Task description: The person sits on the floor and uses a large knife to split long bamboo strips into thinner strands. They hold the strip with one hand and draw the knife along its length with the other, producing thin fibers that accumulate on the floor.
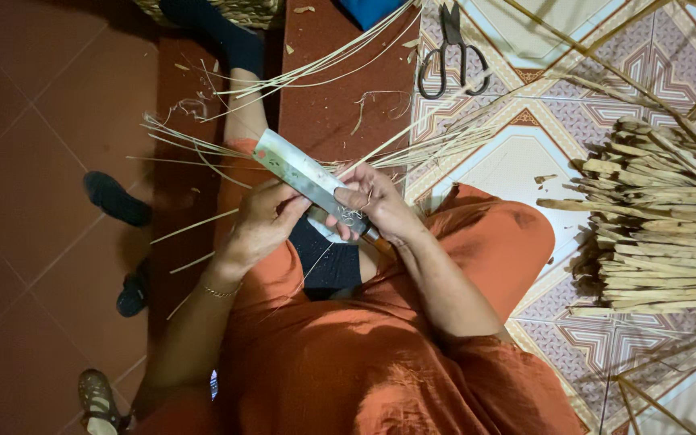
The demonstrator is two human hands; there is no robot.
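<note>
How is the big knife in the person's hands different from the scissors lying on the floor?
The knife has one broad, pale metal blade; the scissors are dark, with two thin blades and looped handles. The knife is gripped by the right hand with the left hand against its blade; the scissors lie untouched on the patterned tile floor. The knife looks clearly longer. Both are cutting tools lying among thin pale strips.

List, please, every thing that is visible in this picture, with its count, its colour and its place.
knife: one, steel blade, held over the lap
thin strips: many, pale, fanned beyond the hands
scissors: one, dark, on patterned floor, top
bundle of sticks: one, tan, right
sandals: three seen, dark and brown, left floor
bracelet: one, gold, left wrist
left hand: on the blade
right hand: grips the knife by the handle
</note>
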